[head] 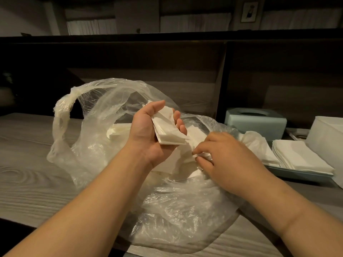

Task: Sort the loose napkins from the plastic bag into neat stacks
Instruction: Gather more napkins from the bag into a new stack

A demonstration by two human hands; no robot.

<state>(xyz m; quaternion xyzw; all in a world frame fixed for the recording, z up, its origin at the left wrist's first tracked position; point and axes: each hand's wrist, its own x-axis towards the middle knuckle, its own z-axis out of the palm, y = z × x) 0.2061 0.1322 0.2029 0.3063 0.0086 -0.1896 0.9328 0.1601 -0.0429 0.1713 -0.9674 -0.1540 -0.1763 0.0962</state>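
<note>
A clear plastic bag (pixel 104 112) lies open across the middle of the wooden table, with loose white napkins (pixel 118 132) inside it. Above the bag, my left hand (pixel 146 132) holds a small stack of napkins (pixel 168 130) between palm and fingers. To its right and lower, my right hand (pixel 224 160) reaches into the bag's opening and pinches a crumpled napkin (pixel 201 154) with its fingertips. A neat stack of napkins (pixel 300 156) lies at the right on a pale blue tray (pixel 297 176).
A pale blue tissue box (pixel 256 121) stands behind the tray. A tall white block of napkins (pixel 328 141) fills the far right edge. A dark partition wall (pixel 148 58) rises behind the table (pixel 27 164). The table's near edge runs under my forearms.
</note>
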